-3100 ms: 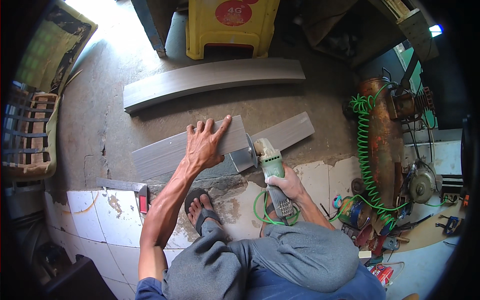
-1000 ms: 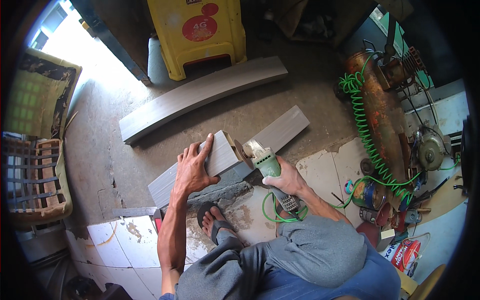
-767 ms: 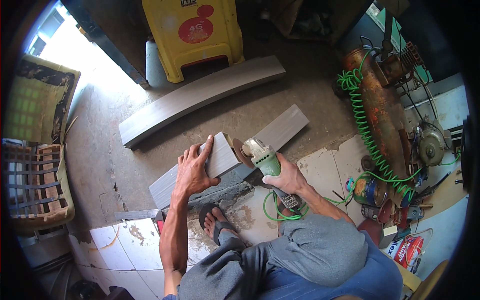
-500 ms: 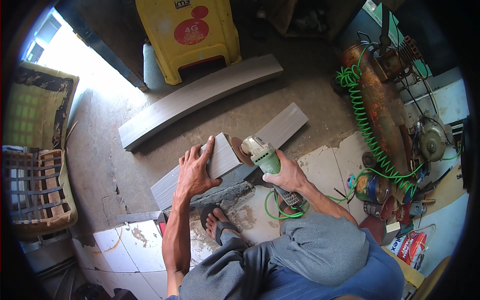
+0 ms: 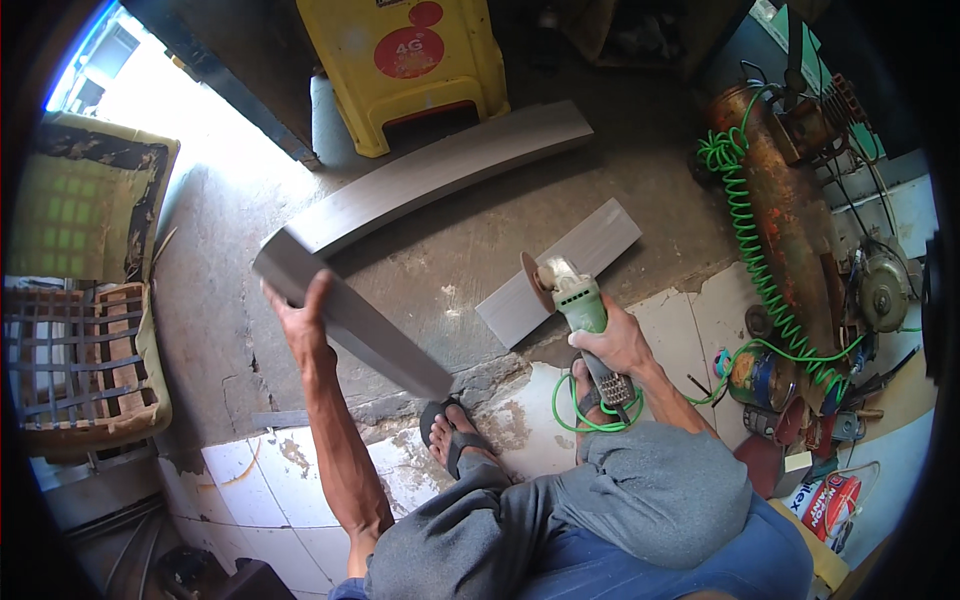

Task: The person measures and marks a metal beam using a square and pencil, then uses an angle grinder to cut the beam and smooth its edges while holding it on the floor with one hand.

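Note:
My left hand [image 5: 307, 318] grips a grey rectangular metal tube [image 5: 375, 332] near its upper end, and the tube slants down towards my sandalled foot. My right hand [image 5: 620, 345] is wrapped round a green and grey angle grinder [image 5: 582, 308]. The grinder's brown disc [image 5: 534, 284] faces left, apart from the tube. A second metal bar [image 5: 604, 236] lies on the floor just behind the grinder, which partly covers it. Farther off, a longer, similar grey metal tube [image 5: 450, 168] lies across the concrete; the held tube's upper end overlaps its left end in view.
A yellow plastic stand [image 5: 425, 90] is beyond the long tube. At the right lie a rusty tank [image 5: 765, 190], a coiled green hose [image 5: 745, 240] and a paint container [image 5: 832, 505]. A worn crate [image 5: 85, 365] stands at the left. White tiles [image 5: 290, 470] meet concrete near my feet.
My left hand has lifted the tube off the other bar and swung it left, turning its slant the other way. The grinder has shifted slightly right, away from the tube.

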A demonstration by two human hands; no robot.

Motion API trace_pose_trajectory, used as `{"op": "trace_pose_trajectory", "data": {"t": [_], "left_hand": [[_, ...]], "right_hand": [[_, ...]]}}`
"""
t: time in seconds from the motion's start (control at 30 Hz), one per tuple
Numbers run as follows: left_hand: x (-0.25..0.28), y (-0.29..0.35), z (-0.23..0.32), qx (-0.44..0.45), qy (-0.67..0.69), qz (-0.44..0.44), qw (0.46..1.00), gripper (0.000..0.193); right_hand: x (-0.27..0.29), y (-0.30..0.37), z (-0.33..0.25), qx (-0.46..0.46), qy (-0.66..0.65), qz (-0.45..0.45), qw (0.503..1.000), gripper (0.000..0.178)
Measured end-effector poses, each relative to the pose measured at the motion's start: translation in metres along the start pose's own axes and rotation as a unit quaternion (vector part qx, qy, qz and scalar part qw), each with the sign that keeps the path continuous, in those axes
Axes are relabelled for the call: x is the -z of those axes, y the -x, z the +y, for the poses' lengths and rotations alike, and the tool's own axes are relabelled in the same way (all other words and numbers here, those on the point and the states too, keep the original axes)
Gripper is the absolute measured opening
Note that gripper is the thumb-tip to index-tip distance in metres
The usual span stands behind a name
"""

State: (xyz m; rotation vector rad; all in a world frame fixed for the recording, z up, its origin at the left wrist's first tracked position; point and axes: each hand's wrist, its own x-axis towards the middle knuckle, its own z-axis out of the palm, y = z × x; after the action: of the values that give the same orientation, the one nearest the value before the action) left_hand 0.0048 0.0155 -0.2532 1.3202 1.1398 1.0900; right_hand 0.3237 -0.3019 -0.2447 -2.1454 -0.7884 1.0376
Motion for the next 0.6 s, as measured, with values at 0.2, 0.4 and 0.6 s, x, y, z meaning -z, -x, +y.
{"op": "trace_pose_trajectory", "data": {"t": [0.2, 0.4, 0.6], "left_hand": [[0.016, 0.027, -0.081, 0.440, 0.180, 0.156, 0.866, 0.076], [-0.005, 0.067, -0.109, 0.434, 0.203, 0.202, 0.854, 0.106], [-0.027, 0.093, -0.088, -0.018, -0.476, 0.069, 0.876, 0.114]], "right_hand": [[0.003, -0.005, 0.015, -0.007, -0.058, 0.028, 0.998, 0.065], [0.002, -0.002, 0.020, -0.008, -0.078, 0.036, 0.996, 0.060], [0.001, 0.001, 0.019, -0.027, -0.112, 0.004, 0.993, 0.061]]}}
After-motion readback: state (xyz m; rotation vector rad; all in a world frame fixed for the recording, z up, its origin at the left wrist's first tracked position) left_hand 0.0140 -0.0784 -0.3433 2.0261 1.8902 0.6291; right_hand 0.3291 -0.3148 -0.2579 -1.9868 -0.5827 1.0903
